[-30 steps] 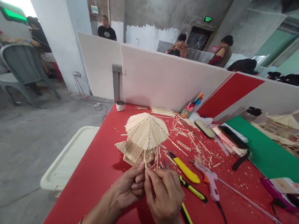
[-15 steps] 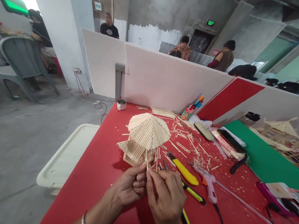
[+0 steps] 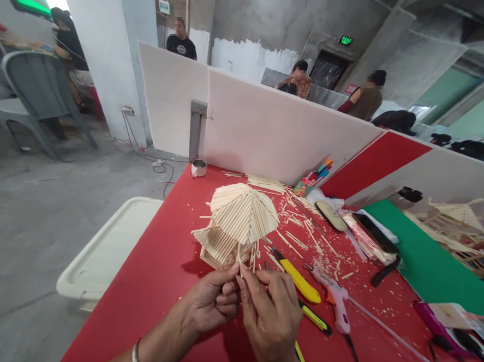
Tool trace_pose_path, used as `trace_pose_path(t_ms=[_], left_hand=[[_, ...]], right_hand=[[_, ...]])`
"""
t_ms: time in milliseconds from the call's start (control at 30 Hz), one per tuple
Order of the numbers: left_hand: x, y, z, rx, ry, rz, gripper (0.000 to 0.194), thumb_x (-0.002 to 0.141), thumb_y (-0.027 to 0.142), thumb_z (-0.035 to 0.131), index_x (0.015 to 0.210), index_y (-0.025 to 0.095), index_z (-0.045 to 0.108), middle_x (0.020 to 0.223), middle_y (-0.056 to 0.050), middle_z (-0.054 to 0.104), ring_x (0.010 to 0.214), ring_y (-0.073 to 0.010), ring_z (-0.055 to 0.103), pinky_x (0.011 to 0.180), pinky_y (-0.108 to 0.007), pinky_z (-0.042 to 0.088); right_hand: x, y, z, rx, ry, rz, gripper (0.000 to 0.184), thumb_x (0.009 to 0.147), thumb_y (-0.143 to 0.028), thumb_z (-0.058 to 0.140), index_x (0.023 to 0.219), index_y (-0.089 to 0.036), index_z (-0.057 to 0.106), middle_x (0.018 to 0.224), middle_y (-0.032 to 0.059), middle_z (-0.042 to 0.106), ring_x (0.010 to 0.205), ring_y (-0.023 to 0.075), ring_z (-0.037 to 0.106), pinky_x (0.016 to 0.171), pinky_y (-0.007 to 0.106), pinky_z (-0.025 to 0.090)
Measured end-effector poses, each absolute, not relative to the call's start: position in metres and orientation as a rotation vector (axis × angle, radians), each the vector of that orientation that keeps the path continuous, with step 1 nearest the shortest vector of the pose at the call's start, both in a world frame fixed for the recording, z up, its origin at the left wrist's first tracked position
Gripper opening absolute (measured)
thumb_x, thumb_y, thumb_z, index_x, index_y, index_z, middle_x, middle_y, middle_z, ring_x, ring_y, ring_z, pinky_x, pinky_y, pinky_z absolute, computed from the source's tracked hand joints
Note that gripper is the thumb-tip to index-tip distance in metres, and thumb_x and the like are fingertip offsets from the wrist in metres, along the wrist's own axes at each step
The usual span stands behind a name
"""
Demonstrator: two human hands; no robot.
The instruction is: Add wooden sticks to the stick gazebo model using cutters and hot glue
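Observation:
A small model pavilion [image 3: 245, 213] built of thin wooden sticks stands on the red tabletop [image 3: 154, 274], with a pointed upper roof and a lower tier. Just in front of it, my left hand [image 3: 214, 297] and my right hand [image 3: 271, 308] meet fingertip to fingertip. Both are closed in a pinch on a short thin wooden stick [image 3: 239, 255], whose far end reaches up to the roof's near corner. Whether the stick touches the roof I cannot tell. The fingers hide the stick's lower end.
Right of the hands lie a yellow utility knife [image 3: 301, 280], a slimmer yellow-black cutter [image 3: 315, 318] and a pink glue gun [image 3: 339, 301] with its cord. Loose sticks [image 3: 266, 182] and scraps scatter behind. A tape roll [image 3: 199, 168], marker cup [image 3: 307, 185] and phone [image 3: 374, 231] sit farther back.
The whole view shifts slightly as the head turns. Both hands stay pinched together on the stick, and the right fingertips have moved slightly closer to the left ones.

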State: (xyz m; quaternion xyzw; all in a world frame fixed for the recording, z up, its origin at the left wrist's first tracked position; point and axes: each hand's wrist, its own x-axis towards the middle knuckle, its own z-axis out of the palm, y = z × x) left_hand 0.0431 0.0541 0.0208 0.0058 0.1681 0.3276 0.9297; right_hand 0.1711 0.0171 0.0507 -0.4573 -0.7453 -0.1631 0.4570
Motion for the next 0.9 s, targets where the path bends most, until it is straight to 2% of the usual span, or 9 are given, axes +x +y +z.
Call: trace_pose_path(t_ms=[267, 600, 900], left_hand=[[0.0427, 0.0545, 0.0214, 0.020, 0.332, 0.648, 0.027, 0.077, 0.023, 0.068, 0.058, 0.010, 0.054, 0.040, 0.006, 0.044, 0.031, 0.0010, 0.029, 0.031, -0.008, 0.020], [0.0438, 0.0551, 0.0158, 0.027, 0.328, 0.670, 0.025, 0.072, 0.021, 0.072, 0.058, 0.009, 0.055, 0.040, 0.006, 0.046, 0.030, 0.0006, 0.031, 0.031, -0.008, 0.019], [0.0439, 0.0551, 0.0169, 0.044, 0.340, 0.670, 0.028, 0.073, 0.021, 0.071, 0.054, 0.009, 0.054, 0.038, 0.005, 0.045, 0.030, 0.0013, 0.028, 0.031, -0.008, 0.018]], right_hand=[[0.1708, 0.0167, 0.0549, -1.122, -1.855, -0.414, 0.025, 0.081, -0.011, 0.063, 0.105, -0.016, 0.067, 0.077, 0.0055, 0.061, 0.076, 0.0152, 0.053, 0.067, 0.029, 0.046], [0.1688, 0.0169, 0.0586, -1.134, -1.873, -0.437, 0.018, 0.084, -0.016, 0.060, 0.101, -0.017, 0.067, 0.076, 0.0049, 0.060, 0.074, 0.0150, 0.054, 0.067, 0.030, 0.045], [0.1703, 0.0176, 0.0573, -1.145, -1.914, -0.395, 0.021, 0.084, -0.020, 0.061, 0.104, -0.018, 0.066, 0.078, 0.0049, 0.058, 0.077, 0.0158, 0.052, 0.067, 0.031, 0.045]])
